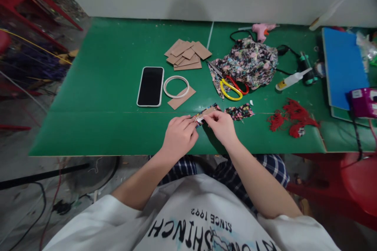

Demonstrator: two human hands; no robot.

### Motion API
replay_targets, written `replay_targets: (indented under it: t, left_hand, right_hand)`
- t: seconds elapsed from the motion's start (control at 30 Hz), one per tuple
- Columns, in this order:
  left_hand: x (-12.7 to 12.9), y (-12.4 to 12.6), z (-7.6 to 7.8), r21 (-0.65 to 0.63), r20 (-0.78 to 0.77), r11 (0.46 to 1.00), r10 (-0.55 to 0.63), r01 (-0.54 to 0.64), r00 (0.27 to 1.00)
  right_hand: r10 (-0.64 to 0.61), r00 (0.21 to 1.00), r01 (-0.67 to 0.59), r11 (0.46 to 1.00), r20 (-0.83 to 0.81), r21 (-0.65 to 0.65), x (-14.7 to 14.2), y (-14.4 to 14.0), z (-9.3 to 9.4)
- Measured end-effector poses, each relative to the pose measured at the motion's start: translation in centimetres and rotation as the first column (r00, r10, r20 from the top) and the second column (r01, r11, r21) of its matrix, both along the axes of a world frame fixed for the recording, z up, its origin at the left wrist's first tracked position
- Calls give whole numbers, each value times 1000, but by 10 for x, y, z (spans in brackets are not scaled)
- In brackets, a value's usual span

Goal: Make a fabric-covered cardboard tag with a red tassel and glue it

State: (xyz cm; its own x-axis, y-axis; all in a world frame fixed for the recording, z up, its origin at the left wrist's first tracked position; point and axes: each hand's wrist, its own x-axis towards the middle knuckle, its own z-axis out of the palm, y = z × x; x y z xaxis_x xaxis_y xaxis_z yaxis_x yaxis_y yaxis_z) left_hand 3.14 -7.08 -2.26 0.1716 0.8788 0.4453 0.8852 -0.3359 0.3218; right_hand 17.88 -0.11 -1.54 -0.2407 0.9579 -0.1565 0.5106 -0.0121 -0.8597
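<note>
Two bare hands met over a small cardboard piece (pixel 206 113) partly wrapped in floral cloth, near the front edge of the green surface (pixel 103 98). The left hand (pixel 179 135) had its fingers curled together and pinched the piece's left end, where a pale strip showed; the right hand (pixel 222 125) pinched the edge just beside it, fingertips bent down onto the card. The piece lay between the two sets of fingertips, low over the surface; whether it rested on it could not be told.

It looked light and thin: the card probably stiff enough to keep flat but easy to crease, the cloth soft and likely to slip off unless pressed down. Holding by the edges and corners, as both hands did, seemed the sound grip.

Another floral scrap (pixel 240 111) lay just to the right. Farther back were a phone (pixel 150 86), a white ring (pixel 176 86), stacked cardboard pieces (pixel 187 55), scissors (pixel 231 86) and bunched floral fabric (pixel 250 62).
</note>
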Motion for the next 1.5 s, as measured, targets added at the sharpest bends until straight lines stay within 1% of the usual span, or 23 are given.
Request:
replay_targets:
  t: [0.1, 0.3, 0.4, 0.5, 0.6, 0.7, 0.8, 0.87, 1.0, 1.27, 1.4, 1.5]
  left_hand:
    - [0, -1, 0, -5, -11, 1000, 5, -5, 1000]
    - [2, 0, -1, -73, -79, 997, -7, 1, 997]
    - [2, 0, -1, -74, -114, 997, -22, 13, 993]
    - [2, 0, -1, -87, -130, 996, -31, 19, 991]
    - [2, -1, -1, -100, -128, 995, -31, 18, 991]
    - [3, -1, -1, -108, -127, 994, -19, 5, 992]
    - [3, 0, -1, -115, -131, 993, -19, 4, 991]
    - [2, -1, -1, -116, -129, 993, -21, 6, 991]
    - [3, -1, -1, -116, -117, 993, -20, 6, 993]
    - [3, -1, 0, -129, -124, 992, -12, -5, 992]
    - [3, -1, 0, -128, -130, 992, -10, -6, 991]
    - [4, 0, 0, -130, -125, 992, -7, -10, 992]
  right_hand:
    - [2, 1000, -2, 1000, 8, 8, 0, 0, -1]
    - [9, 999, -10, 999, 42, 33, 0, 0, -2]
    - [5, 998, -10, 997, 67, 80, -2, -3, -2]
    - [-6, 993, -14, 986, 120, 166, -3, -7, -4]
    - [-23, 969, -47, 960, 246, 275, -5, -10, -7]
    - [-54, 926, -102, 917, 374, 385, -5, -13, -13]
    - [-89, 887, -155, 867, 454, 473, -6, -15, -18]
    - [-113, 870, -169, 846, 480, 506, -6, -16, -20]
    - [-121, 862, -183, 831, 492, 525, -8, -17, -19]
    - [-114, 833, -214, 836, 541, 506, -7, -15, -15]
    - [-107, 836, -201, 853, 538, 482, -5, -12, -14]
    - [-99, 869, -156, 875, 485, 459, 0, -9, -11]
